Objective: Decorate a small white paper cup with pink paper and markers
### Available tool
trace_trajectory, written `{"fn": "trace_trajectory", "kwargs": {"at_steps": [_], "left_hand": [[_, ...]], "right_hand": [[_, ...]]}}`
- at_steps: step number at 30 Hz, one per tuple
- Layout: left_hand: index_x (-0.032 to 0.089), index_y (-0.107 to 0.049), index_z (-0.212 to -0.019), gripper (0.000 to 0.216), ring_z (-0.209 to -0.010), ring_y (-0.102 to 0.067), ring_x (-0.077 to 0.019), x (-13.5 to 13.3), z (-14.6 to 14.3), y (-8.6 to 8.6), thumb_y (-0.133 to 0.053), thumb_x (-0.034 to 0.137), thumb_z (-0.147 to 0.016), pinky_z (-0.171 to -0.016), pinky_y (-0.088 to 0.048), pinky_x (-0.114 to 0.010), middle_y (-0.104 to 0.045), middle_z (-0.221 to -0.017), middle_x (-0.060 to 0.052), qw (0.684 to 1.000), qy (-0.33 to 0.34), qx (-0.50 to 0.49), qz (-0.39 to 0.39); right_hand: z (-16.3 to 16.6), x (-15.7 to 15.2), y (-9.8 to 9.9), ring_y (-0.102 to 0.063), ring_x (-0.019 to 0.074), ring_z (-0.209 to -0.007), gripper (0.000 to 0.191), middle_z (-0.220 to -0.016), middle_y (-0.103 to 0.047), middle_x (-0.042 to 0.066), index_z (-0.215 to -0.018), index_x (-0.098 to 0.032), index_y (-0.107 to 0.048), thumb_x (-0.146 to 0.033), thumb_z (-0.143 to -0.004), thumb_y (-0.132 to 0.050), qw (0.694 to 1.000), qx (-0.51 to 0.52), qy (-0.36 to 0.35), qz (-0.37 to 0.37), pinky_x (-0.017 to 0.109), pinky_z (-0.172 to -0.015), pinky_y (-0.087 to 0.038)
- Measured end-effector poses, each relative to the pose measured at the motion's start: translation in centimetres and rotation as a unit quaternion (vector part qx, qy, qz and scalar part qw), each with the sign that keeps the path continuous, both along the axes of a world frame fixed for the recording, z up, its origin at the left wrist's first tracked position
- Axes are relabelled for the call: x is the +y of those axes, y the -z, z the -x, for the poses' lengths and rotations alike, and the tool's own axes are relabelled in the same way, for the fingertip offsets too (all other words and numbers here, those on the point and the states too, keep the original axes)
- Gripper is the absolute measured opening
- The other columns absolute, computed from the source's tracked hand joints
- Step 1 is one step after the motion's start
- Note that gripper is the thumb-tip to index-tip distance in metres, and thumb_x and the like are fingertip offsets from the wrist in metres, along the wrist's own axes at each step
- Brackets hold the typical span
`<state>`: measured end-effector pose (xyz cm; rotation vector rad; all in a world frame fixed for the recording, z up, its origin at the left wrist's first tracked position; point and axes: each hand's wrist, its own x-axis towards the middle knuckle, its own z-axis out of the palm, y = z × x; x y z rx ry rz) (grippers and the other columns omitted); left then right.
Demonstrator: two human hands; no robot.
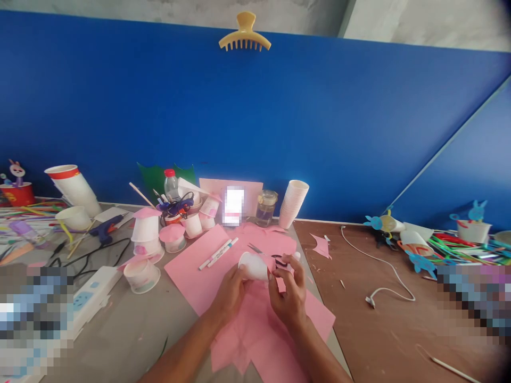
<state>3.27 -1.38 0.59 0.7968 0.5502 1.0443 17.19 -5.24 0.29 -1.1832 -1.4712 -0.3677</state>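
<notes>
My left hand (230, 293) is wrapped round a white paper cup (254, 266) that lies on its side above sheets of pink paper (255, 324). My right hand (289, 292) pinches a small pink paper piece (273, 264) against the cup's base end. Scissors (265, 254) with dark handles lie on the pink paper just behind the cup, and two white marker pens (219, 253) rest to the left of them.
Decorated paper cups (147, 239), a stack of white cups (293, 204), a glass jar (265, 208), a water bottle (171, 185) and a blue glue gun (104, 227) crowd the back. A white power strip (92, 295) sits left. A white cable (383, 276) crosses the brown table right.
</notes>
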Motion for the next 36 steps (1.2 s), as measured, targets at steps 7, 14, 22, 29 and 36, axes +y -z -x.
{"fn": "trace_trajectory", "kwargs": {"at_steps": [7, 14, 22, 29, 36], "left_hand": [[0.016, -0.067, -0.087, 0.026, -0.09, -0.06, -0.0202, 0.1, 0.1, -0.1, -0.058, 0.039, -0.084, -0.084, -0.046, -0.034, -0.068, -0.091, -0.007, 0.999, 0.004, -0.018, 0.03], [0.014, -0.068, -0.083, 0.024, -0.079, -0.058, -0.0173, 0.0, 0.0, -0.3, -0.061, 0.037, -0.082, -0.075, -0.046, -0.031, -0.066, -0.084, -0.006, 0.998, 0.006, -0.041, 0.046], [0.012, -0.069, -0.091, 0.025, -0.086, -0.06, -0.0199, 0.0, -0.1, -0.3, -0.056, 0.033, -0.085, -0.08, -0.046, -0.033, -0.068, -0.092, -0.01, 0.994, 0.034, -0.09, 0.054], [0.013, -0.069, -0.094, 0.022, -0.09, -0.062, -0.0208, 0.2, -0.1, -0.3, -0.061, 0.03, -0.083, -0.085, -0.046, -0.033, -0.07, -0.094, -0.008, 0.989, 0.009, -0.108, 0.105], [0.013, -0.068, -0.097, 0.022, -0.095, -0.062, -0.0223, 0.3, -0.1, -0.3, -0.06, 0.028, -0.083, -0.087, -0.045, -0.033, -0.07, -0.099, -0.009, 0.985, 0.009, -0.12, 0.121]], "right_hand": [[-0.1, -0.3, 0.0, -0.051, 0.0277, -0.117, 0.012, -0.124, -0.048, 0.016, -0.083, -0.019, -0.051, -0.007, -0.081, -0.051, 0.999, 0.01, -0.042, 0.032, 0.045, -0.087, -0.048], [-0.4, -0.4, 0.1, -0.054, 0.0289, -0.115, 0.01, -0.121, -0.055, 0.015, -0.082, -0.02, -0.048, -0.011, -0.08, -0.049, 0.984, 0.037, -0.151, 0.081, 0.046, -0.086, -0.048], [-0.5, -0.4, 1.2, -0.047, 0.0314, -0.124, 0.05, -0.132, -0.049, 0.018, -0.133, -0.017, -0.037, -0.018, -0.084, -0.049, 0.973, 0.091, -0.191, 0.093, 0.054, -0.098, -0.042], [-0.2, -0.5, 1.4, -0.038, 0.0319, -0.133, 0.058, -0.142, -0.042, 0.015, -0.141, -0.018, -0.034, -0.014, -0.085, -0.047, 0.97, 0.073, -0.215, 0.09, 0.057, -0.104, -0.037], [-0.1, -0.4, 1.3, -0.041, 0.0309, -0.132, 0.058, -0.14, -0.045, 0.015, -0.141, -0.019, -0.036, -0.01, -0.085, -0.047, 0.975, 0.056, -0.2, 0.08, 0.055, -0.102, -0.042]]}}
